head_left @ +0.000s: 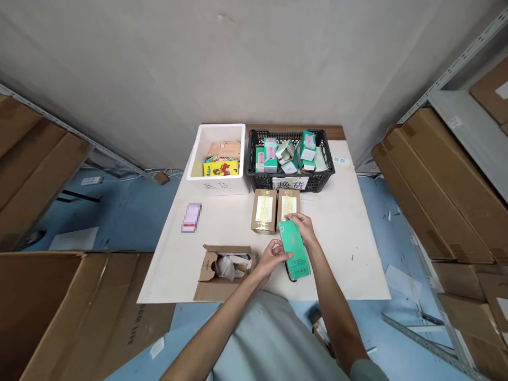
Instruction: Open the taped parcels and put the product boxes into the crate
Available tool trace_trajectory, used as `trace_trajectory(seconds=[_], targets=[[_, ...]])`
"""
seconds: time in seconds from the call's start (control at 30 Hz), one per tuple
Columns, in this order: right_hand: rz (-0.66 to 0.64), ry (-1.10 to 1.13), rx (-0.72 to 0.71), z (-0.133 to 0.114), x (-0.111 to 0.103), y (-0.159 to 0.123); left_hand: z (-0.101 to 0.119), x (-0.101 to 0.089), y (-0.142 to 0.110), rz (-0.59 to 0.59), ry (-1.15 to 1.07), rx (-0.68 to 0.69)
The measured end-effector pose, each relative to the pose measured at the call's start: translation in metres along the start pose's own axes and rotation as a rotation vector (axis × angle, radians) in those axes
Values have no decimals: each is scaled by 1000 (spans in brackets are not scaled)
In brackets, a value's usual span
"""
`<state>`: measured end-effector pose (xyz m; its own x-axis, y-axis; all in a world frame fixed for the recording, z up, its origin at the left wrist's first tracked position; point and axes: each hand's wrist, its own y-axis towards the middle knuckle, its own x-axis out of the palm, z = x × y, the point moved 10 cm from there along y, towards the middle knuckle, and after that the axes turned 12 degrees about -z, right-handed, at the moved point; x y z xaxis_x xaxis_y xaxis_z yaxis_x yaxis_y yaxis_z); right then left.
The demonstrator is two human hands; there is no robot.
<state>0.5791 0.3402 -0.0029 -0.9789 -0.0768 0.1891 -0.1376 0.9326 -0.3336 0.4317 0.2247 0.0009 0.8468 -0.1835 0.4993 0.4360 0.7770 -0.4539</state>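
Observation:
A flat-looking green printed box is held tilted above the front of the white table. My left hand pinches its left edge, thumb on the printed face. At its upper end my right hand grips the top edge with bent fingers. Part of a small dark and red thing shows under the box's lower end, too hidden to name. Left of my left hand lies an opened cardboard box with crumpled white paper inside. Just beyond my hands stand two taped brown cartons, side by side.
A black plastic crate of green boxes, some open, stands at the back. Beside it is a white foam box holding colourful packets. A blurred purple item lies at the table's left. Large cardboard boxes flank both sides.

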Motion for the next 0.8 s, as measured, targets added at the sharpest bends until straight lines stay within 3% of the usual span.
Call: trace_trajectory(seconds=[0.1, 0.2, 0.37, 0.47, 0.53, 0.67, 0.73, 0.8], targets=[[46, 22, -10, -3, -10, -2, 7, 4, 13, 30, 4, 6], [66, 5, -77, -17, -14, -4, 33, -7, 33, 124, 6, 21], [-85, -62, -60, -28, 4, -14, 114, -35, 72, 227, 48, 162], [-135, -105, -37, -42, 9, -6, 169, -37, 99, 236, 114, 257], [-86, -83, -116, -68, 4, 14, 203, -28, 120, 229, 147, 308], [7, 50, -318, -130, -13, 72, 267, 8, 150, 184, 236, 452], [46, 105, -317, -140, -21, 94, 286, 21, 146, 205, 310, 533], [72, 116, -290, -135, -25, 98, 288, 26, 129, 180, 368, 602]])
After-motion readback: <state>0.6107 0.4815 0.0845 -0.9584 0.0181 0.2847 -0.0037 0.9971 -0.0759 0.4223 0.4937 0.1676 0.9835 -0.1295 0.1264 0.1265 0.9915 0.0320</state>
